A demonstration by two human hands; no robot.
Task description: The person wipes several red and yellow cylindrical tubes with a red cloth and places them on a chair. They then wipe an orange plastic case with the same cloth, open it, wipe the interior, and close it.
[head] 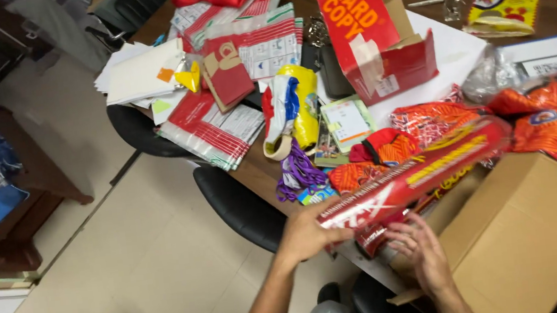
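Red foil-wrapped roll (414,179) lies with its long axis running from the hands up and rightward, over the open cardboard box (539,232) at the tabletop (451,46) edge. Left hand (305,234) grips its near end; right hand (423,252) cups beneath, fingers partly curled.

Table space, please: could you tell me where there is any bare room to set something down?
One white patch of table lies bare, between the red box and the clear bag. Elsewhere packets crowd it; both hands hold the red roll.
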